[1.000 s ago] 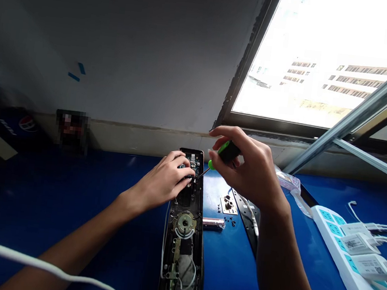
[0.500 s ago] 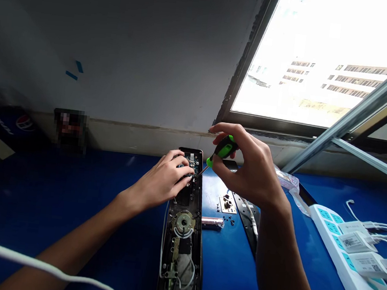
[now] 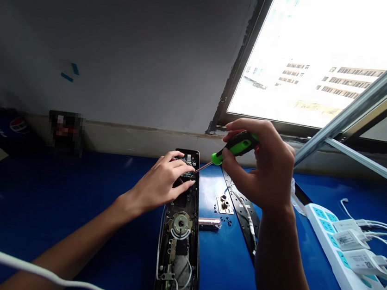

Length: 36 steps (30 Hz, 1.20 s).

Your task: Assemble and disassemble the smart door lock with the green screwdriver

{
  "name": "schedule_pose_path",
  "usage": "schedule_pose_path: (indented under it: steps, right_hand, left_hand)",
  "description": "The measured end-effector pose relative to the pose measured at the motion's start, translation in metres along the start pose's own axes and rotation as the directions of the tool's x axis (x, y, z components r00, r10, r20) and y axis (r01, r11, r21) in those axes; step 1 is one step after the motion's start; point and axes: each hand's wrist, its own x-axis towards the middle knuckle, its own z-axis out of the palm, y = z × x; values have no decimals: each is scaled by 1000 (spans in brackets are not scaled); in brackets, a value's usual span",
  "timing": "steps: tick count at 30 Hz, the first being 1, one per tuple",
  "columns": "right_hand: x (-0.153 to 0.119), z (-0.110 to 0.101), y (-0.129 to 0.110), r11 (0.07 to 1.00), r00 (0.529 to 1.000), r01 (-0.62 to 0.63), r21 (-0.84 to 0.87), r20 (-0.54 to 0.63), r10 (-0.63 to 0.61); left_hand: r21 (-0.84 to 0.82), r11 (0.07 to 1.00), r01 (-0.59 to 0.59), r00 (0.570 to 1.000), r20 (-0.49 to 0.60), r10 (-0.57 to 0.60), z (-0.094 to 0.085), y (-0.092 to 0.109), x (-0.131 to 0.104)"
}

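My right hand (image 3: 264,167) grips a green and black screwdriver (image 3: 238,146) by its handle, thumb below and fingers above. The shaft slants down left, its tip near the circuit board (image 3: 186,174) at the far end of a long black housing (image 3: 195,257), which looks like a smart door lock body. On that board end rests my left hand (image 3: 161,178), with fingers spread and thumb apart from the index finger, covering part of the board. A round metal piece (image 3: 181,224) and a white wire show nearer in the housing.
Right of the housing lie a metal plate (image 3: 225,204), small dark screws (image 3: 227,220), a wrapped cylindrical piece (image 3: 209,223) and a black panel (image 3: 242,211) with a white cable. A power strip (image 3: 337,259) with chargers stands further right. A white cable (image 3: 26,263) crosses the left forearm.
My right hand has shifted right and tilted the screwdriver lower, its tip still near the board. My left thumb and index finger have moved apart. The view has shifted slightly.
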Motion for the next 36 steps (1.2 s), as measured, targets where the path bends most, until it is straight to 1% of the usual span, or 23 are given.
schedule_pose_path:
  steps: [4, 6, 10, 13, 17, 20, 23, 25, 26, 28, 30, 31, 36]
  right_hand:
    - [0, -2, -6, 1000, 1000, -7, 25, -24, 8]
    - [0, -3, -5, 1000, 1000, -13, 14, -22, 13]
    - [-1, -9, 1, 1000, 1000, 12, -5, -18, -12]
    - [-1, -16, 5, 997, 999, 22, -71, 47, -18]
    - [1, -26, 8, 991, 987, -15, -132, 156, 35]
    - [1, -35, 12, 984, 965, -50, -170, 245, 92]
    - [-1, -47, 21, 974, 917, -107, -198, 360, 174]
    - [-3, -56, 29, 966, 870, -156, -207, 434, 233]
    - [-5, -61, 32, 961, 852, -175, -217, 455, 257]
    - [-7, -69, 38, 950, 830, -201, -238, 474, 294]
    - [-9, -76, 41, 942, 821, -223, -250, 473, 320]
    - [-9, -80, 42, 939, 818, -236, -251, 470, 331]
    - [-12, -89, 45, 931, 818, -268, -247, 453, 355]
  left_hand:
    - [-5, 1000, -26, 995, -93, 25, 1, 4, 0]
    - [1, 1000, -30, 995, -94, 30, 1, 3, 0]
    - [-1, 999, -35, 998, -55, 35, -3, 2, 1]
    - [-22, 997, -68, 997, -36, 67, -6, 5, 1]
    - [-60, 989, -135, 991, 2, 135, -7, 17, 2]
    - [-57, 989, -136, 986, 86, 140, -6, 29, 8]
    - [-33, 993, -111, 974, 194, 116, -2, 40, 25]
    - [-13, 994, -112, 954, 278, 111, 3, 46, 41]
    - [13, 992, -124, 937, 332, 113, 6, 49, 49]
    - [74, 986, -147, 884, 456, 98, 16, 54, 65]
    - [115, 980, -164, 833, 548, 76, 28, 59, 79]
    - [125, 978, -169, 814, 577, 68, 35, 61, 84]
    - [165, 967, -195, 736, 676, 33, 69, 65, 100]
